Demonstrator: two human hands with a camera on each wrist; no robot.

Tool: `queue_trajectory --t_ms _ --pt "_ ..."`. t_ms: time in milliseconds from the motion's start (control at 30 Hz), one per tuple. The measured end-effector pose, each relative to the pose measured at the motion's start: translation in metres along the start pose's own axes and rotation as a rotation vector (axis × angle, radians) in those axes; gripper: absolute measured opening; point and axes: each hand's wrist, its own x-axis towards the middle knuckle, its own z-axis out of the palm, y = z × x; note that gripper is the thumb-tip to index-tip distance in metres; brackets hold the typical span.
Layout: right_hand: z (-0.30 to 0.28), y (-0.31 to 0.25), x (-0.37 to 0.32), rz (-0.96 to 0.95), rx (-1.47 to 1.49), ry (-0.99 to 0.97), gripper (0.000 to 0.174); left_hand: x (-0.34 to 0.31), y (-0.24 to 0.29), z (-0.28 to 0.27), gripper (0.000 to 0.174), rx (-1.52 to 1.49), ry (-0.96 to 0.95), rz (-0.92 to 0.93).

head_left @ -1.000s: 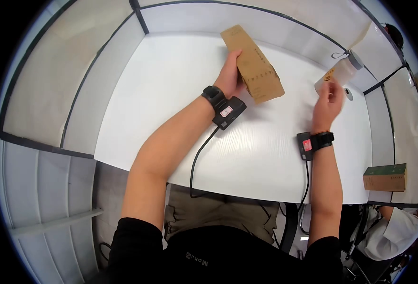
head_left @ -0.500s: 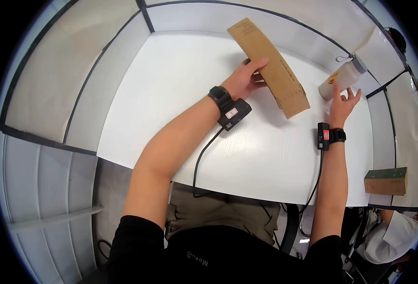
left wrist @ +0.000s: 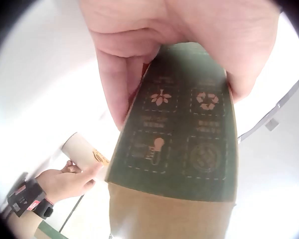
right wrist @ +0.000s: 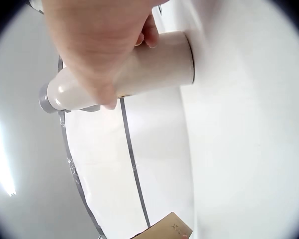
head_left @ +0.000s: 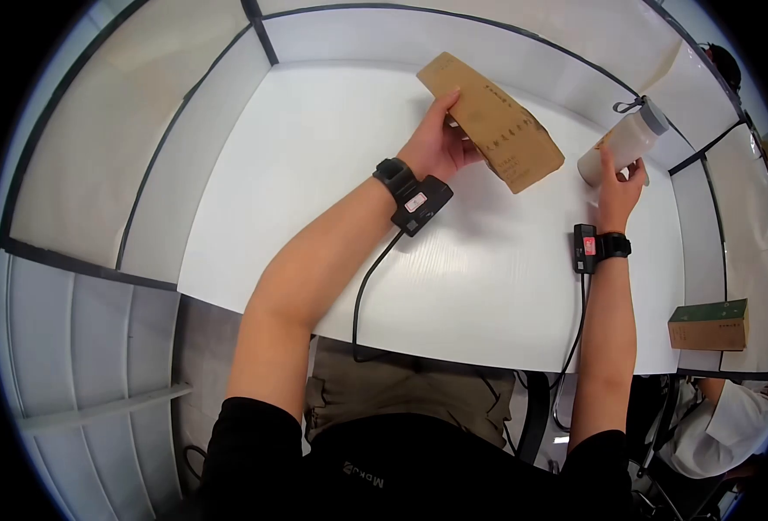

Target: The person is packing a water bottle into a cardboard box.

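Observation:
A brown cardboard box (head_left: 501, 126) is tilted above the white table, gripped by my left hand (head_left: 436, 148) near its left part. In the left wrist view the thumb and fingers press opposite sides of the box, and its green printed face (left wrist: 182, 129) shows leaf, recycling and thermometer icons. At the right, a pale bottle (head_left: 636, 135) with a grey cap and a carrying loop stands by the back wall. My right hand (head_left: 619, 191) holds it around the body; the right wrist view shows the thumb on one side of the bottle (right wrist: 164, 62) and fingertips on the other.
Low white partitions with black edging (head_left: 419, 35) enclose the white table (head_left: 488, 278). A green-topped brown box (head_left: 710, 328) sits at the right edge. Cables run from both wrist cameras over the table's front edge. Another person in white (head_left: 718, 430) is at the lower right.
The right hand has settled around the bottle. The cardboard box swung out to the right, then came back partway and turned so that its printed brown face shows more.

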Motion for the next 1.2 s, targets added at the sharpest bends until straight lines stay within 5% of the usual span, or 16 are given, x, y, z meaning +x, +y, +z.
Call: queue_trajectory --t_ms 133,333,500,600,733,833,1033,1200 --pt "-0.003 -0.004 -0.002 0.011 0.036 -0.060 0.072 0.002 0.001 -0.006 0.067 -0.161 -0.012 0.003" --pt "-0.005 -0.006 -0.017 0.251 0.568 -0.186 0.049 0.000 0.007 -0.008 0.063 -0.300 0.096 -0.005" --pt "0.017 -0.063 -0.067 0.085 0.617 -0.223 0.043 0.006 0.004 -0.016 0.051 -0.265 0.124 -0.018" --pt "0.024 -0.055 -0.080 -0.311 0.278 -0.349 0.043 0.004 0.005 -0.011 0.050 -0.264 0.189 0.035" --pt "0.023 -0.078 -0.085 -0.530 0.235 -0.222 0.050 0.016 -0.004 -0.024 0.055 -0.320 0.126 0.161" --pt "0.022 -0.066 -0.086 -0.442 0.213 -0.330 0.055 0.011 0.000 -0.023 0.059 -0.446 0.041 0.072" --pt "0.032 -0.065 -0.087 -0.609 0.333 -0.325 0.075 0.011 0.001 -0.006 0.060 -0.082 0.160 0.126" --pt "0.029 -0.070 -0.091 -0.647 0.318 -0.357 0.078 0.012 0.005 -0.021 0.055 -0.165 0.073 0.099"
